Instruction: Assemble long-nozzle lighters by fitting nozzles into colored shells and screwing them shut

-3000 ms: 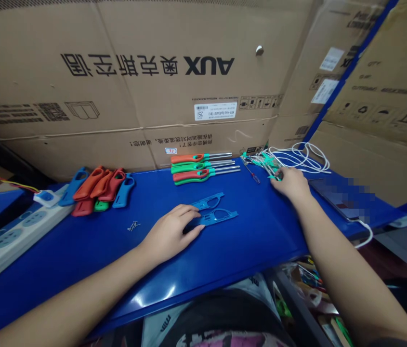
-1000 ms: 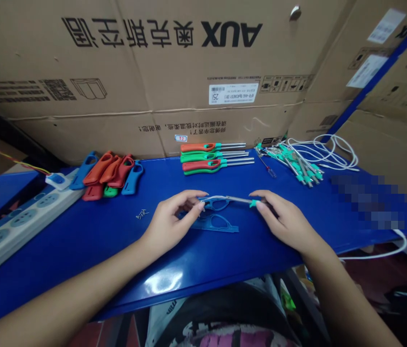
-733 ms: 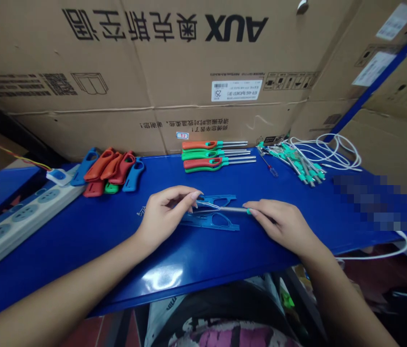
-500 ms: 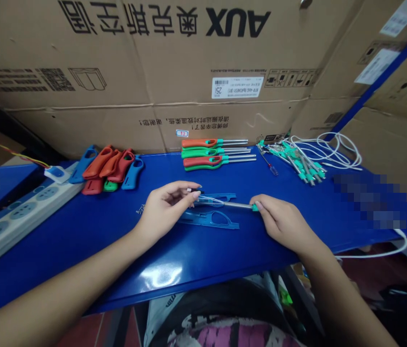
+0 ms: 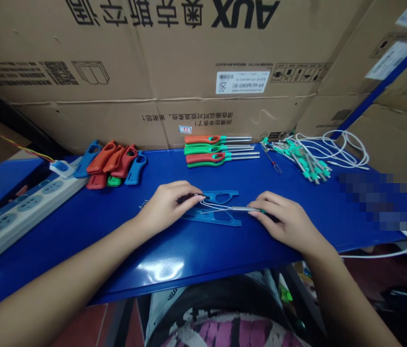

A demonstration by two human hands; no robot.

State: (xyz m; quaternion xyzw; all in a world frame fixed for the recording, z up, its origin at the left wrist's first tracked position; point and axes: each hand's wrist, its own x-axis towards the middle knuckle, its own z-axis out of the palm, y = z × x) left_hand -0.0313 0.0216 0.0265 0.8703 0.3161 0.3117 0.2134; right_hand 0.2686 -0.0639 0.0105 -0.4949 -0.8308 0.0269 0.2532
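My left hand [image 5: 170, 202] is closed in a pinch on a small black part [image 5: 206, 195] with thin white wires [image 5: 216, 206] running from it to the right. My right hand [image 5: 281, 217] grips a metal lighter tube [image 5: 241, 209], whose green end is mostly covered by the fingers. The wires lead toward the tube's left end. Beneath lie two blue lighter handle halves, open side up: the far half [image 5: 234, 194] and the near half [image 5: 212, 220], their left ends hidden by my left hand.
Finished-looking lighters [image 5: 206, 158] lie in a stack at the back. Coloured handle shells [image 5: 118, 159] are heaped left, beside a power strip [image 5: 32, 203]. Metal tubes with green parts [image 5: 306, 161], a small screwdriver [image 5: 275, 166] and a white cable [image 5: 355, 159] lie back right. A cardboard box [image 5: 174, 58] stands behind.
My right hand has shifted its hold on the tube, with the fingers now lying over its green end. The tube has dropped slightly closer to the near blue half. My left hand keeps its pinch.
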